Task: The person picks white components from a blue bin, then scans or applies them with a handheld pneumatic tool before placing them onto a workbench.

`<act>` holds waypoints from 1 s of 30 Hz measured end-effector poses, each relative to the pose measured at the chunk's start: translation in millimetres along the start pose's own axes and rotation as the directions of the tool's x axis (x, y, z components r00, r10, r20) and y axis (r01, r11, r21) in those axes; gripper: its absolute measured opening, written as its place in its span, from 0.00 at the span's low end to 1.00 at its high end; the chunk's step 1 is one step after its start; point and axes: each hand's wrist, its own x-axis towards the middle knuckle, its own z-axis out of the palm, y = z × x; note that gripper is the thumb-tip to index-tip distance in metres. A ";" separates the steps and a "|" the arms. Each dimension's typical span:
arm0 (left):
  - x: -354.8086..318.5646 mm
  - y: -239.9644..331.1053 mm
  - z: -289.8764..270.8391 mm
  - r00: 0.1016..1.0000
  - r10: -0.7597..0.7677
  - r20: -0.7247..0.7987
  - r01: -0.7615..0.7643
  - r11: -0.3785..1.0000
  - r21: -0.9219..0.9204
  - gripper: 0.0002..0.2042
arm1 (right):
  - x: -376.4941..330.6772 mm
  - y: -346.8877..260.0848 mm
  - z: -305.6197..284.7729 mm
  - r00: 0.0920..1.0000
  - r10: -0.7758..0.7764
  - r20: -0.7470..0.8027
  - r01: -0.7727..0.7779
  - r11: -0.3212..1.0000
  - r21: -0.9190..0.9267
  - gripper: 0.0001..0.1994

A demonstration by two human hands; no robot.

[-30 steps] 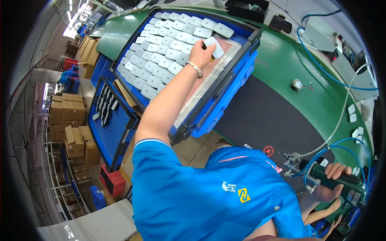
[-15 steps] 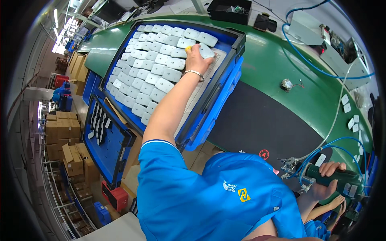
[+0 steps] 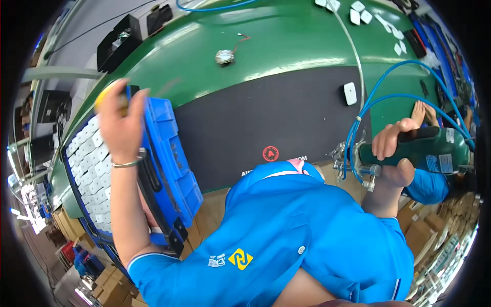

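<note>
one white part (image 3: 350, 93) is lying alone on the black mat (image 3: 255, 117); left of the mat, the left hand (image 3: 120, 125) is rising from the blue crate (image 3: 169, 158), closing on something yellow; rows of white pieces (image 3: 89, 169) are waiting; the right hand (image 3: 391, 153), at the mat's right edge, is gripping the green driver (image 3: 419, 148) firmly.

I see a green tabletop (image 3: 286, 41) with a black mat (image 3: 255, 117) bearing a red round mark (image 3: 270, 153). The crate (image 3: 171, 169) is blue, its rows of small pieces (image 3: 92, 169) white. The power tool (image 3: 417, 151) is dark green, its hoses (image 3: 378, 97) blue, my shirt (image 3: 286, 240) blue.
</note>
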 end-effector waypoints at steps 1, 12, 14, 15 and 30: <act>8.2 35.6 19.8 0.980 0.127 0.153 -0.103 0.983 -0.155 0.14 | -5.6 0.6 -7.5 1.000 -0.001 -0.026 0.001 1.000 0.002 0.27; -52.1 263.6 329.6 0.683 0.139 0.717 0.200 0.909 -0.366 0.25 | -19.7 -11.8 -46.1 0.977 -0.043 -0.207 0.018 0.992 -0.123 0.28; -56.1 276.8 348.6 0.674 0.047 0.738 0.262 0.918 -0.297 0.25 | -21.4 -12.6 -52.0 0.975 -0.044 -0.216 0.012 0.989 -0.147 0.28; -57.3 281.0 354.0 0.669 -0.005 0.743 0.294 0.920 -0.258 0.24 | -20.8 -12.1 -54.8 0.976 -0.044 -0.215 0.010 0.988 -0.155 0.28; -80.4 214.2 275.3 0.627 -0.022 0.779 0.668 0.529 -0.523 0.19 | -6.1 -3.0 -36.1 0.981 -0.042 -0.191 0.021 0.994 -0.112 0.28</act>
